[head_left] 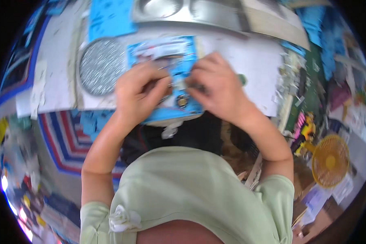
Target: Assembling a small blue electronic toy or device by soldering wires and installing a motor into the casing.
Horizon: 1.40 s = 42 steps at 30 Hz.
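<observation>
Over a light blue mat on the white table, my left hand is closed, thumb pressed toward the curled fingers. Facing it across a small gap, my right hand is closed in a similar pinch. Motion blur and the fingers hide what either one grips. A small pale piece shows in the gap between them. Just below the gap lies a small round dark and gold thing. Beyond my fingers, a whitish strip-shaped bundle rests on the mat.
Left of the mat stands a round metal tray full of small shiny metal pieces. A steel tray with rounded hollows sits at the back, beside a blue sheet. A yellow basket is at the right.
</observation>
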Available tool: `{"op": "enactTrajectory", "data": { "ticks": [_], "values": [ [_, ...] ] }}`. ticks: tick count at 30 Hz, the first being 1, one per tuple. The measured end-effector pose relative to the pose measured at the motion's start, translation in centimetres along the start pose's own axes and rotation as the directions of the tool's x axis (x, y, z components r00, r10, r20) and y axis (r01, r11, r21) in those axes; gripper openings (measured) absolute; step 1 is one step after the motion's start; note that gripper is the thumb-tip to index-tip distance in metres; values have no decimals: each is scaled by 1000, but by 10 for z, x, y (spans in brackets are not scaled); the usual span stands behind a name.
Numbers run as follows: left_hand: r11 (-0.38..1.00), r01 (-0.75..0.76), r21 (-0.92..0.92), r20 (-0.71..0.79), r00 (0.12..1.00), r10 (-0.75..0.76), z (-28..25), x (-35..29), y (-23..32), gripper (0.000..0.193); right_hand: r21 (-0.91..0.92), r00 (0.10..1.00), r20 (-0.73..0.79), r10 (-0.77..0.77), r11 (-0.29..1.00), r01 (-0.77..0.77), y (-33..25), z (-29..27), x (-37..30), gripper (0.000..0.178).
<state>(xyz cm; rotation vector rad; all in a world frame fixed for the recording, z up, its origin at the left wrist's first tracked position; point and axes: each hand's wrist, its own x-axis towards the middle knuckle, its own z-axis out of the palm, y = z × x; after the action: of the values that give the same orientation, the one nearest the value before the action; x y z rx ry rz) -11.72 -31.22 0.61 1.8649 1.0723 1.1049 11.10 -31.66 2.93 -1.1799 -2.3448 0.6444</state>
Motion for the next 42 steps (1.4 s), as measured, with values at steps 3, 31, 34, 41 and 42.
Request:
{"op": "enactTrajectory", "data": {
  "ticks": [3,31,34,41,42],
  "values": [
    [996,-55,71,4,999,55,-1,4,-1,7,32,997,-77,-10,999,12,4,3,-8,24],
    [920,375,-115,849,518,-105,37,124,79,43,865,777,-329,537,501,20,1,-54,-64,22],
    [960,280,-21,747,643,-171,73,174,52,55,950,768,-295,568,263,171,27,-58,-78,16],
    [857,-28,515,146,988,-55,131,278,-47,30,956,752,-200,627,-43,290,54,-51,-97,21],
    [868,5,497,120,990,-74,136,280,-46,29,955,723,-202,660,-31,296,53,-50,-104,22]
  ]
}}
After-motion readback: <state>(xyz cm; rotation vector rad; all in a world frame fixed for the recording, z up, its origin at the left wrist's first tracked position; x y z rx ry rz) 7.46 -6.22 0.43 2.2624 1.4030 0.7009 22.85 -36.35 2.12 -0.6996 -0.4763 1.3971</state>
